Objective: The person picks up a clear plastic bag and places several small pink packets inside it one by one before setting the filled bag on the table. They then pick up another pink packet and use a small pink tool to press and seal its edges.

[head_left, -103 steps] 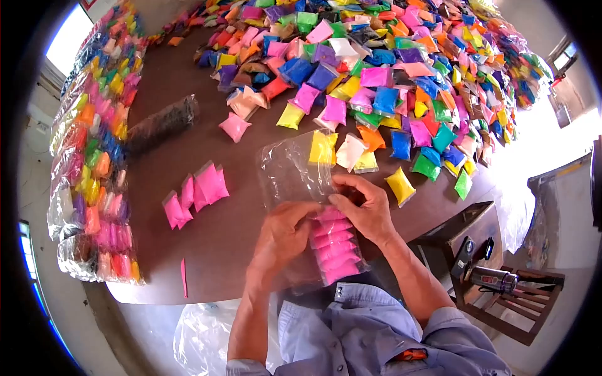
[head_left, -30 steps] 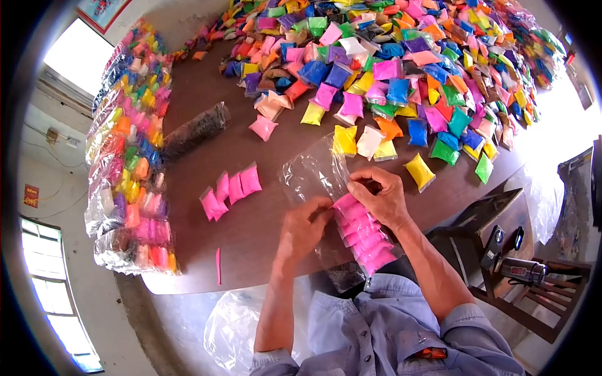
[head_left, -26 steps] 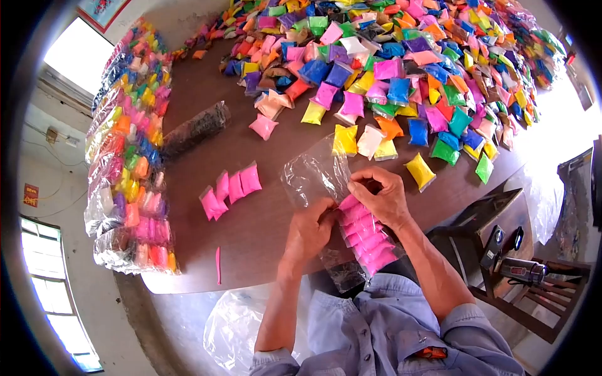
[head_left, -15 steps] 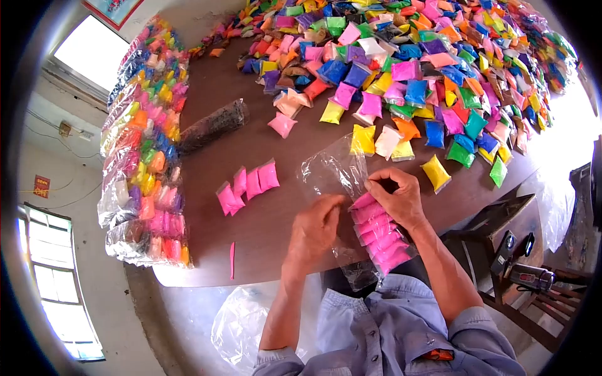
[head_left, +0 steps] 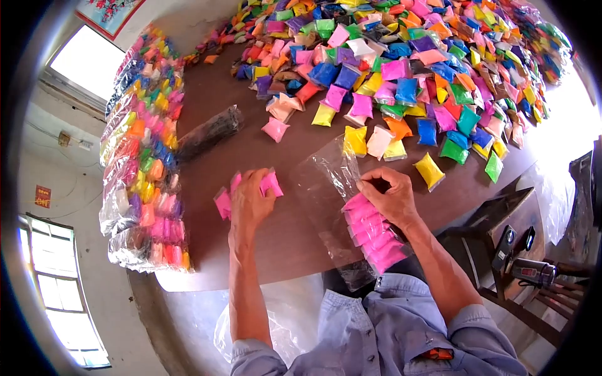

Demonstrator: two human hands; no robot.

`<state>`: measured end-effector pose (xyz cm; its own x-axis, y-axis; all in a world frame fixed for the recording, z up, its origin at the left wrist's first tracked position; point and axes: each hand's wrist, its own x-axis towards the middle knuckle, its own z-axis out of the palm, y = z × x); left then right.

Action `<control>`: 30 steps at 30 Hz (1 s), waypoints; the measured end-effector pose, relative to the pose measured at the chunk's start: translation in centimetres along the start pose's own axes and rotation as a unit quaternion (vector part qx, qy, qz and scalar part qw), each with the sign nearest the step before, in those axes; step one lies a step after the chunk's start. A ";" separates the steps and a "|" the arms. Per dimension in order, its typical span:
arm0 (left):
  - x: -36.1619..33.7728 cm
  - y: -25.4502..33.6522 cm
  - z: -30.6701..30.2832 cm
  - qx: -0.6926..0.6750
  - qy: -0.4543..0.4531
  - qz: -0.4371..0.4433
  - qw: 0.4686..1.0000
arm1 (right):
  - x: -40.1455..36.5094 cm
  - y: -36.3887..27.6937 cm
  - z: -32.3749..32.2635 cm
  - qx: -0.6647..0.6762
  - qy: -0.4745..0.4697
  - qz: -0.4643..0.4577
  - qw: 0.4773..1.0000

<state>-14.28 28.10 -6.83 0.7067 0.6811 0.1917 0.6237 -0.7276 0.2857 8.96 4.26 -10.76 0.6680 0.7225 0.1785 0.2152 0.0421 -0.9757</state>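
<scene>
Packets (head_left: 374, 236), all pink, lay overlapping in a slanting row near the front edge of the table (head_left: 207, 250), with a clear bag (head_left: 320, 175) along their left side. Whether the row sat inside the bag could not be told. The right hand (head_left: 387, 193) held the bag's edge in a narrow pinch between thumb and forefinger, just above the top of the row. The left hand (head_left: 251, 195) was well apart from it, its fingers curled down over a smaller group of loose pink packets (head_left: 222, 203) farther left on the table. Parts of that group showed on either side of the hand; its grip was partly hidden, so it could not be told whether the fingers had closed on a packet or only touched one.

Beyond both hands, a heap (head_left: 407, 69) of small packets in many colours covered the far part of the table. A yellow packet (head_left: 429, 172) lay near the right hand, just beside the heap. A dark roll (head_left: 210, 133) lay between the heap and a long line of filled bags (head_left: 147, 163) on the left. A flask (head_left: 533, 272) was off to the right.
</scene>
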 end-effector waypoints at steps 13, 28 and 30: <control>-2.8 2.4 -1.4 -0.223 -0.021 -0.089 0.971 | 0.0 -0.1 0.0 -0.007 0.003 -0.014 1.000; -5.2 11.8 5.0 -0.506 -0.091 -0.155 0.844 | 0.1 0.0 0.1 -0.002 -0.020 0.013 1.000; -5.2 11.6 4.5 -0.493 -0.092 -0.147 0.853 | 0.0 -0.3 0.1 -0.008 -0.023 0.016 1.000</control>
<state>-9.24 15.71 -8.74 0.6658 0.7312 -0.1482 0.2624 -0.0435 0.9640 8.90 4.32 -10.52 0.6416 0.7540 0.1406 0.2064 0.0069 -0.9784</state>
